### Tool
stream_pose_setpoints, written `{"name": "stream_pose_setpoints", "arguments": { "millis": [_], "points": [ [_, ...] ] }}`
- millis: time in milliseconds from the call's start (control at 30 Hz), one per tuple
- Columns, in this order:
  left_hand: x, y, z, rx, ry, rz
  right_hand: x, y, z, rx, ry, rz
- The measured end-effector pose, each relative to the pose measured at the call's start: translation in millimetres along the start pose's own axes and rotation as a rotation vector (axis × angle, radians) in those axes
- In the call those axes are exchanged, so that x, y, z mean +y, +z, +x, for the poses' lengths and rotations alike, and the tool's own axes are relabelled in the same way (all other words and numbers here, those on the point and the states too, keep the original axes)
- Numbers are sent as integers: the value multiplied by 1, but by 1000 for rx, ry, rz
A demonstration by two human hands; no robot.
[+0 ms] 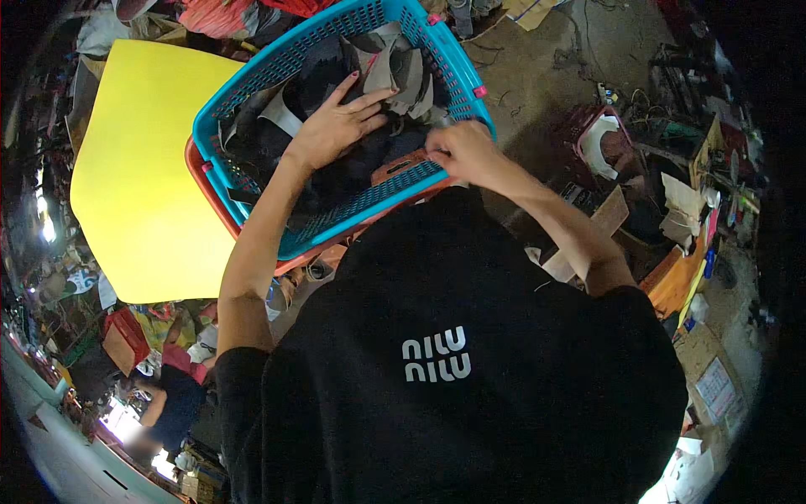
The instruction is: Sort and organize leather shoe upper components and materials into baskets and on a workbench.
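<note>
A blue plastic basket [315, 239] with perforated sides stands in front of me. Inside it lie dark, fabric-like pieces [323, 71] and bent grey pieces [405, 74], loosely heaped. My left hand [336, 133] rests on the heap with its fingers spread, holding nothing. At the near right side of the basket, my right hand [468, 153] has its fingers curled at the end of a flat brown piece with a slot [399, 166]. Its fingertips are partly hidden. A white strip [280, 112] lies left of my left hand.
An orange-red basket [206, 186] sits around the blue one. To the left is a large yellow sheet [155, 176]. A dark red basket [617, 126] and cardboard pieces [678, 210] stand right. Another person [176, 399] is at the lower left. Red bags [220, 18] lie beyond.
</note>
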State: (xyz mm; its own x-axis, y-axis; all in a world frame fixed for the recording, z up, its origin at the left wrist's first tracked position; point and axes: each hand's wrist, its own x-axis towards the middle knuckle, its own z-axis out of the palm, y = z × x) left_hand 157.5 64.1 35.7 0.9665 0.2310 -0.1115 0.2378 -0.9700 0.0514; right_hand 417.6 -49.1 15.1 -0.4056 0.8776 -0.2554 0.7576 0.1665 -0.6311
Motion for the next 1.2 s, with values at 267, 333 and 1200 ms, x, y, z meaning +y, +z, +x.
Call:
{"name": "stream_pose_setpoints", "arguments": {
  "millis": [267, 333, 1200],
  "points": [
    [7, 26, -19, 179, -117, 45, 23, 32, 51, -472, 40, -7],
    [12, 30, -23, 163, -157, 133, 19, 30, 54, -573, 4, -67],
    [-12, 26, -34, 467, -401, -459, 20, -17, 50, 377, -133, 1112]
  ]
}}
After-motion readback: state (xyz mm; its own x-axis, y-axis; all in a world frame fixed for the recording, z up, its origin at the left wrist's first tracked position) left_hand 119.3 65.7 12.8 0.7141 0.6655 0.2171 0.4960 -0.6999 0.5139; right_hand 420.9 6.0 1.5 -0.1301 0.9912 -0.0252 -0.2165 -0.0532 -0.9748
